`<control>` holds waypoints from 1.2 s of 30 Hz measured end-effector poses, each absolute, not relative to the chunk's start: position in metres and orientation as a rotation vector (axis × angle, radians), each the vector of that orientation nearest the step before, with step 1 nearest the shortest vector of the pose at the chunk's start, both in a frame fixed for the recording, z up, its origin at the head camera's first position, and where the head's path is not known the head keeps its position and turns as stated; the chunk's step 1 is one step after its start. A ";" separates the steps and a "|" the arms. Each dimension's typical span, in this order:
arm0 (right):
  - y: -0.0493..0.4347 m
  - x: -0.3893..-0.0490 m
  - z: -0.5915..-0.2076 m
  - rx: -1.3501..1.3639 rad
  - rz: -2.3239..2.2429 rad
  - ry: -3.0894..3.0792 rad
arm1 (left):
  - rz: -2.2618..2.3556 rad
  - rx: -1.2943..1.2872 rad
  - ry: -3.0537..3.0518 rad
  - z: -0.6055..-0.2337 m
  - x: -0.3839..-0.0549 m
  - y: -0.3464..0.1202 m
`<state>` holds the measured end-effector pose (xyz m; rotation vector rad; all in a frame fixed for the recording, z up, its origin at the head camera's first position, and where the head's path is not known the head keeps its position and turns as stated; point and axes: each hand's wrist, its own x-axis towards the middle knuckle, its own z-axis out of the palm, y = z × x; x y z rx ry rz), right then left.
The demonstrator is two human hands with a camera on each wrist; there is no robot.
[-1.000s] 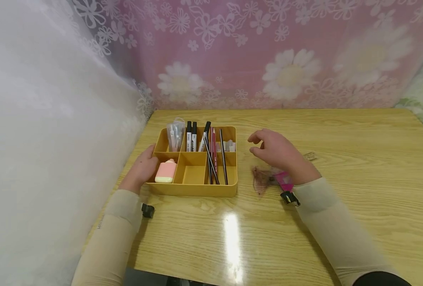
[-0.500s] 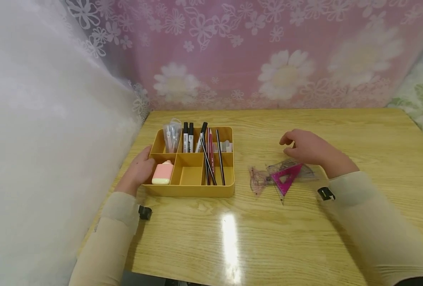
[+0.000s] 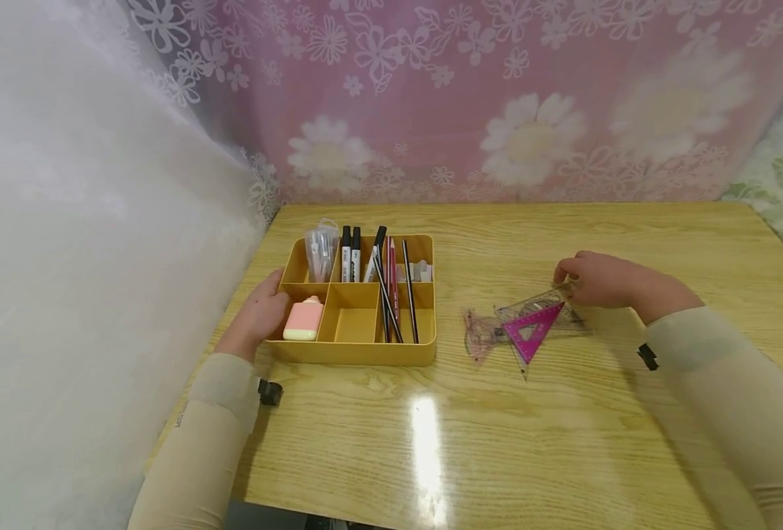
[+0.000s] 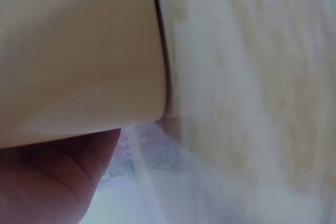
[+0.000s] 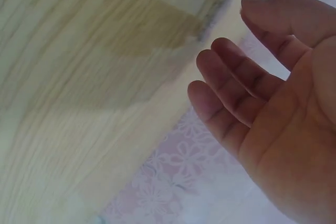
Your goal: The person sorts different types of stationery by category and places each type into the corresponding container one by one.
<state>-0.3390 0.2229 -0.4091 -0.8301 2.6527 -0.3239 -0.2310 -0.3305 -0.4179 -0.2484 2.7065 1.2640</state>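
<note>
A yellow desk organizer point(image 3: 352, 353) sits left of centre on the table in the head view. My left hand point(image 3: 257, 313) grips its left wall; in the left wrist view the hand point(image 4: 52, 182) shows beside the organizer's side point(image 4: 79, 66). A pink glue bottle point(image 3: 303, 320) lies in the front-left compartment. Several clear rulers point(image 3: 542, 308), with a magenta set square point(image 3: 533, 330), lie overlapping right of the organizer. My right hand point(image 3: 619, 283) hovers at their upper right end. In the right wrist view, that hand point(image 5: 283, 114) has loosely bent, parted fingers with nothing visible between them.
The organizer also bears black-capped markers point(image 3: 351, 258), dark pencils point(image 3: 411, 294), red pencils point(image 3: 394, 276), a clear packet point(image 3: 321, 254) and small pale blocks point(image 3: 421, 271). A flowered pink curtain point(image 3: 431, 132) hangs behind the table, and a white sheet point(image 3: 100, 258) lines the left side.
My right hand has moved right, from beside the organizer to the far end of the rulers, and lowered. The rulers and set square have come into fuller view. My left hand stays on the organizer.
</note>
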 end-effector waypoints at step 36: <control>0.209 -0.339 -0.421 -1.114 -0.009 2.756 | 1.259 -0.282 2.687 -0.422 -0.233 -0.333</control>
